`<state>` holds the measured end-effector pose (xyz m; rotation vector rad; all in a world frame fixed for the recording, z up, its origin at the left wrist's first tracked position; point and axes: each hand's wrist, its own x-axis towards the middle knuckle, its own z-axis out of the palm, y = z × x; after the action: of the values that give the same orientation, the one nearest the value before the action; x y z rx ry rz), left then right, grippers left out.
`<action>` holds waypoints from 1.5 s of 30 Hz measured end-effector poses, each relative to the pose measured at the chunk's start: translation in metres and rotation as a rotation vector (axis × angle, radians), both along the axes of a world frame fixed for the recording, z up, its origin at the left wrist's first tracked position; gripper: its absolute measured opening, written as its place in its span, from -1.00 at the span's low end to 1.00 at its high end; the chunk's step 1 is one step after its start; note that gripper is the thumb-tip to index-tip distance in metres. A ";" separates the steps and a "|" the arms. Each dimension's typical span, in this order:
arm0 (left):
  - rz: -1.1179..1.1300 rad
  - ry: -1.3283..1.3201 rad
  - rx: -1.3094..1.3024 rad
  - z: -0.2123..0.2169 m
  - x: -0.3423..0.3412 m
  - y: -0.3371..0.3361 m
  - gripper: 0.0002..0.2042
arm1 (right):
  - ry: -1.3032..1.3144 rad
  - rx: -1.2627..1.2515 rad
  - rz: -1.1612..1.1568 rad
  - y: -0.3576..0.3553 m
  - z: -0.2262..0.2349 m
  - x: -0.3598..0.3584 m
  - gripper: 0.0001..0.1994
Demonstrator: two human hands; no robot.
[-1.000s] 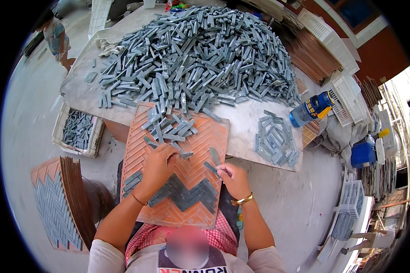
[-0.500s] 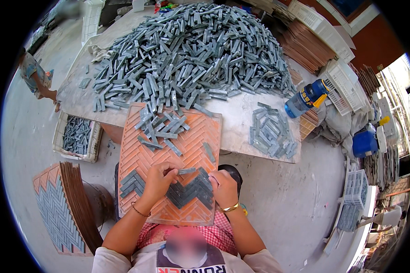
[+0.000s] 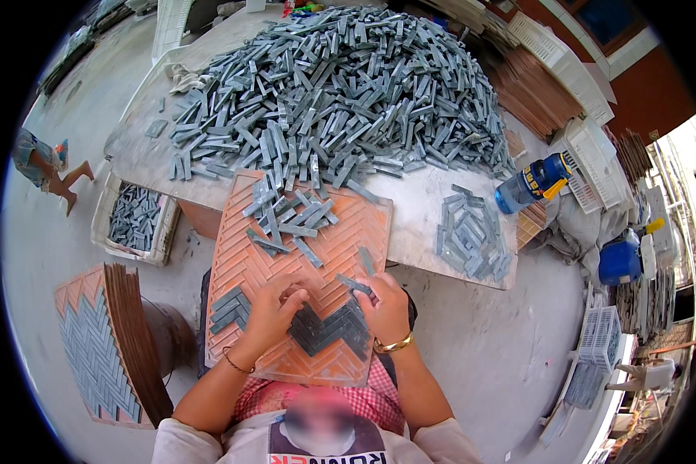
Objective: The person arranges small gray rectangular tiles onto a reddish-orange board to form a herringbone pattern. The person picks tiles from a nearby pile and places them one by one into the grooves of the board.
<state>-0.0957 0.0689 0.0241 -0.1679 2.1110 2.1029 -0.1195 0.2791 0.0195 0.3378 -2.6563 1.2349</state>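
Head view: we start with the broad table (image 3: 414, 220), its top pale and dusty. A mound of grey-green strips (image 3: 340, 100) covers most of it up to the far edge; the pieces look like stone, narrow, straight and square-ended, tumbled at every angle. At the table's near edge we have the board (image 3: 348, 232), orange, rectangular and grooved in a herringbone pattern, its near edge over the person's lap. A flat scatter of strips (image 3: 475, 236) lies toward the table's near right corner. Across the near part of the board, darker strips (image 3: 321, 332) sit side by side as a zigzag band, partly hidden by the left hand; a loose heap (image 3: 286, 220) sprawls from the board's far edge. The left hand (image 3: 274, 309) is over the board, left of its middle, fingers bent and nearly closed onto the thumb; we cannot tell whether anything is pinched there. The right hand (image 3: 387, 305), by the board's right edge, is curled nearly closed, thumb and fingers gripping one end of a slim dark strip (image 3: 352, 284). Round the right wrist we see a smooth, shiny gold bangle (image 3: 395, 343). Just beyond the held piece, a lone greenish strip (image 3: 366, 259) slants near the board's right edge
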 end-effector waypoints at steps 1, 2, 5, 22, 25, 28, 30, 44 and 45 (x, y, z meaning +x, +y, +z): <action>0.006 0.044 -0.070 -0.004 0.001 -0.006 -0.80 | 0.016 -0.044 -0.079 0.004 -0.005 -0.006 -0.77; 0.010 0.088 -0.141 -0.007 0.002 -0.011 -0.79 | 0.035 -0.027 -0.125 0.008 -0.007 -0.012 -0.77; -0.011 0.087 -0.180 -0.016 0.007 -0.017 -0.78 | 0.074 0.026 -0.228 0.016 -0.013 -0.026 -0.76; -0.018 0.342 -0.485 0.001 0.015 -0.012 -0.87 | 0.143 0.226 0.068 -0.068 0.002 -0.036 -0.79; -0.005 0.410 -0.524 0.000 0.015 -0.017 -0.88 | 0.096 0.199 0.123 -0.066 -0.014 -0.044 -0.76; 0.033 0.355 -0.502 -0.001 0.017 -0.024 -0.88 | -0.248 -0.110 0.190 -0.046 -0.018 -0.041 -0.73; 0.044 0.295 -0.482 0.003 0.018 -0.025 -0.89 | -0.535 -0.312 0.218 -0.029 -0.007 -0.040 -0.73; -0.001 0.439 -0.465 -0.005 0.025 -0.018 -0.87 | -0.762 -0.184 0.332 0.003 0.027 -0.034 -0.82; 0.004 0.470 -0.488 -0.005 0.025 -0.018 -0.86 | -0.710 -0.068 0.344 0.004 0.029 -0.034 -0.83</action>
<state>-0.0711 0.0513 0.0186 0.2993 2.8657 1.7056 -0.1538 0.2830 0.0488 0.4200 -3.2188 1.8265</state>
